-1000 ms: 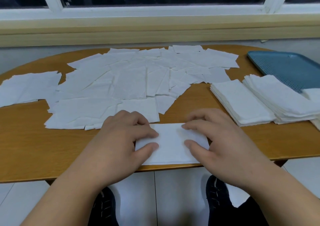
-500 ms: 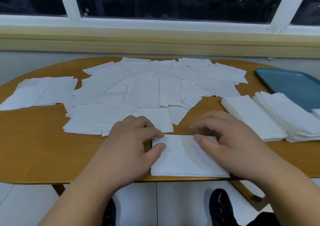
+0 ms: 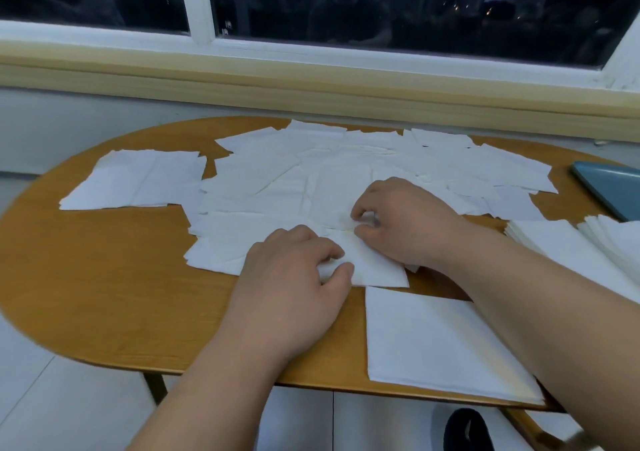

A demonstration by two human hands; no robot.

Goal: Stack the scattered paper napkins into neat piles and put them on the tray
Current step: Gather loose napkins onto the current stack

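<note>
Head view, folded napkin along near table edge

Even, dim indoor light from above; window panes dark with faint reflections. White napkins show little texture. Soft shadow beside right forearm. Table edge bows; left edge blurred.

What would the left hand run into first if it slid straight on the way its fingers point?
Most likely the right hand, which lies just beyond the fingers of the left hand, pinching a napkin among the scattered napkins. Only flat paper seems to lie between them.
</note>
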